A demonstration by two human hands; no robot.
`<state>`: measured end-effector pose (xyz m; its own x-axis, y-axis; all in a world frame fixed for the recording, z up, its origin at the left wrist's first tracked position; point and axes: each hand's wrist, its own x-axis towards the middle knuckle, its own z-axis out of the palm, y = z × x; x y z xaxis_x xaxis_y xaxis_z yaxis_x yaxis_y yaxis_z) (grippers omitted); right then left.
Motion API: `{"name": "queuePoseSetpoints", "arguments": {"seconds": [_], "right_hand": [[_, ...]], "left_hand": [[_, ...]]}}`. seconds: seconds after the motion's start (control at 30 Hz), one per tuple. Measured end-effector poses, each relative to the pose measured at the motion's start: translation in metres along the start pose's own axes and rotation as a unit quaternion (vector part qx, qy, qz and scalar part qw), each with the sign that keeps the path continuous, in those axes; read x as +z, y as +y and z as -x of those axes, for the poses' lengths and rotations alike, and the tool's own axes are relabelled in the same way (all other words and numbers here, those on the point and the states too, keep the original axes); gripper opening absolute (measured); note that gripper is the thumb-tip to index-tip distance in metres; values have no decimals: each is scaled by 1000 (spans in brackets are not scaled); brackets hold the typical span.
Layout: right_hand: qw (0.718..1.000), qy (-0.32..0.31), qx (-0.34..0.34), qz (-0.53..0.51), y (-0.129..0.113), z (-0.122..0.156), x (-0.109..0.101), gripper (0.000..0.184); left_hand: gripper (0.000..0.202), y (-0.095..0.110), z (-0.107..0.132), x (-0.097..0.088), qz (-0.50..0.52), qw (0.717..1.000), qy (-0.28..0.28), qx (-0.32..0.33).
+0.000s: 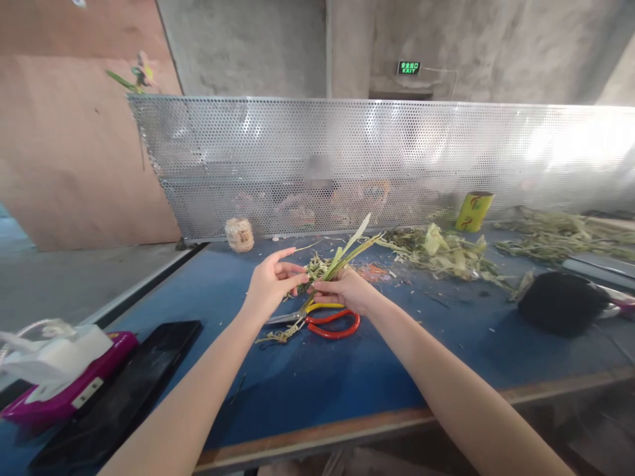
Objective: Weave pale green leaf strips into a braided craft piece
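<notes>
My right hand is closed around a bundle of pale green leaf strips, whose ends fan up to the right. Close beside it, my left hand pinches with thumb and fingers, its index finger raised. A thin leaf strip runs out from the left fingers; exactly where it is gripped is partly hidden. Below the hands hangs a short plaited length, apparently joined to the bundle. Scissors with one red and one yellow handle lie under it on the blue table. A pile of cut strips sits just behind my hands.
Dry leaves lie back right, near a yellow can. A twine roll stands back left before the perforated metal screen. A phone and purple power strip lie left; a black object lies right.
</notes>
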<state>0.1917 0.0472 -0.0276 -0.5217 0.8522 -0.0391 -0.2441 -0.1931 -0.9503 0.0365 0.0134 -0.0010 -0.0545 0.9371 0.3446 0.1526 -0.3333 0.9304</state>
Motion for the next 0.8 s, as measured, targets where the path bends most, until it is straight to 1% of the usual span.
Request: {"name": "queuePoseSetpoints", "arguments": {"seconds": [0.1, 0.2, 0.3, 0.37, 0.43, 0.53, 0.6, 0.63, 0.8], "right_hand": [[1000, -2, -7, 3, -2, 0, -1, 13], [1000, 2, -3, 3, -3, 0, -1, 10], [1000, 14, 0, -1, -4, 1, 1, 8], [1000, 22, -1, -6, -5, 2, 1, 7], [1000, 22, -4, -14, -5, 2, 1, 7], [999, 15, -11, -31, -5, 2, 1, 8], [999, 12, -11, -35, -5, 2, 2, 6], [999, 14, -10, -33, -5, 2, 2, 6], [999, 27, -4, -21, -5, 3, 2, 6]], "left_hand": [[62, -3, -2, -3, -2, 999, 24, 22], [57, -7, -4, -6, -11, 999, 26, 29], [52, -8, -5, -7, -68, 997, 28, 26], [50, -5, -3, -7, -127, 990, 36, 48], [54, -1, 0, -5, -184, 979, 22, 81], [71, 4, 6, -1, -239, 965, -22, 110], [79, 4, 10, 3, -250, 959, -27, 126], [80, 3, 12, 5, -248, 959, -24, 135], [72, 0, 16, 14, -209, 966, -7, 153]]}}
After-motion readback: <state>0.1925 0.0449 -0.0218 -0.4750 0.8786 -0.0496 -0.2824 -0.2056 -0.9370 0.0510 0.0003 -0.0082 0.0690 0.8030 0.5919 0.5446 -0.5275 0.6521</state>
